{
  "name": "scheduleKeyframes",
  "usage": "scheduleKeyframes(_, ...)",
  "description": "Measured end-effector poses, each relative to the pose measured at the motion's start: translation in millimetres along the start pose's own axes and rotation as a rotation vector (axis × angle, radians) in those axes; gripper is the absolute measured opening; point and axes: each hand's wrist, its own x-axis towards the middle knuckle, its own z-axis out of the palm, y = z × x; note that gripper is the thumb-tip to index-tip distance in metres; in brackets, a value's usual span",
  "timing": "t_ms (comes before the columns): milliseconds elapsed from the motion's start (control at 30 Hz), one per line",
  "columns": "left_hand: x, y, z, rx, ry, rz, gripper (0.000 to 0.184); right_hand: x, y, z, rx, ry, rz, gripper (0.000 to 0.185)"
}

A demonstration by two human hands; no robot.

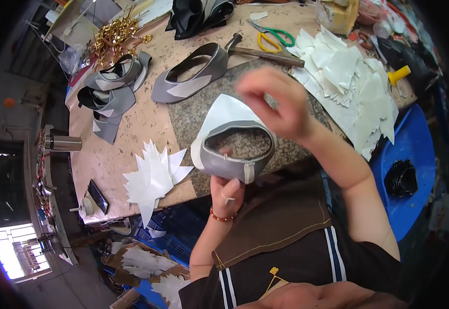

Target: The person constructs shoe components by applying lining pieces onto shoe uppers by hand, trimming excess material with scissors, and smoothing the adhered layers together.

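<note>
A grey shoe upper (223,166) with a pale strip at its back is in my left hand (228,195). My thumb lies on its outer side, and a fingertip shows inside the opening. A white pointed lining piece (227,110) sits at the toe end of the upper. Above and to the right, my right hand (278,100) is raised off the upper, slightly blurred, with its fingers curled in a pinch. Whether anything small is between those fingertips cannot be made out. Beneath both hands lies a speckled stone slab (183,116).
Grey uppers (191,72) lie at the back and left. White pieces (155,172) are fanned out left; a larger pile (345,77) lies right. A hammer (265,55), scissors (271,38), phone (98,195) and steel flask (62,143) surround the work. A blue basin (407,149) stands right.
</note>
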Motion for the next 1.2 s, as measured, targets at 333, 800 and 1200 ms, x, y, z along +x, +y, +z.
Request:
scheduleKeyframes(333, 47, -11, 76, 0.386, -0.221, 0.119, 0.078, -82, -33, -18, -0.295, 0.148, -0.145, 0.028)
scheduleKeyframes(800, 70, 25, 94, 0.604, 0.033, 0.095, 0.04, -47, 27, -39, 0.827, 0.041, 0.598, 0.035)
scheduleKeyframes(1200, 96, 53, 50, -0.136, -0.241, -0.417, 0.028, -89, 34, -272, -0.472, 0.265, 0.705, 0.02)
